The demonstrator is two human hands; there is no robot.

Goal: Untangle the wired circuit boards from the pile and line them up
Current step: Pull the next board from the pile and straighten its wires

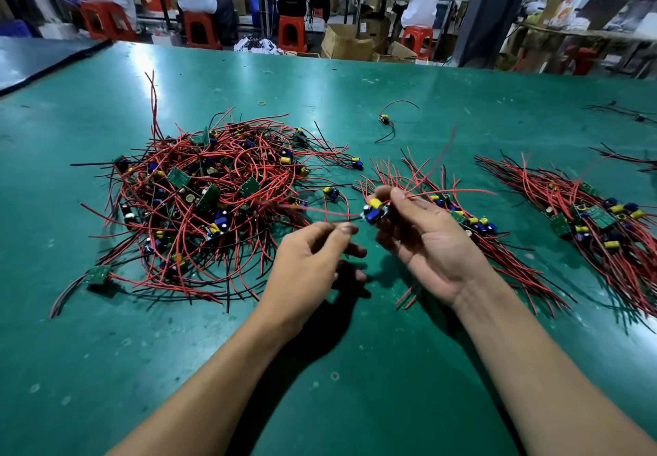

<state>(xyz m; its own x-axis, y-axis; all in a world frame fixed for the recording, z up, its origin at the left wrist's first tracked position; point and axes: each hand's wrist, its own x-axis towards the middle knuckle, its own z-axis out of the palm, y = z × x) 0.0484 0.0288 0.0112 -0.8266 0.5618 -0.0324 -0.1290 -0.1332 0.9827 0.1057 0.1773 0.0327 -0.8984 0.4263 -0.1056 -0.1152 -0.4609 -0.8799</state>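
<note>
Right in the middle of the frame, the right hand (426,238) is turned palm up, its grip pinching one board (375,211) between the thumb and fingertips. That board, with its yellow and blue parts showing, is held up off the green surface (355,366). Just left of it the left hand (313,260) has its fingers curled, the thumb and forefinger closed on a thin wire (350,219) that runs to the board. A red lead (327,212) stretches from the board leftward toward the pile (209,199).

The pile fills the left centre of the frame, a heap of red and black wires with small green boards caught all through it. Behind the right hand lies a row (465,221) of boards already laid side by side, their wires fanning toward the upper left and trailing to the lower right. Further right, near the frame's edge, sits a second row (597,221) set out the same way and well apart from the first.

A lone board (384,119) with curling wires rests by itself at upper centre, and a small band (262,103) lies beyond the pile. Along the top of the frame, people sit on red stools (291,32) at other benches, with cardboard boxes (346,43) on the floor.
</note>
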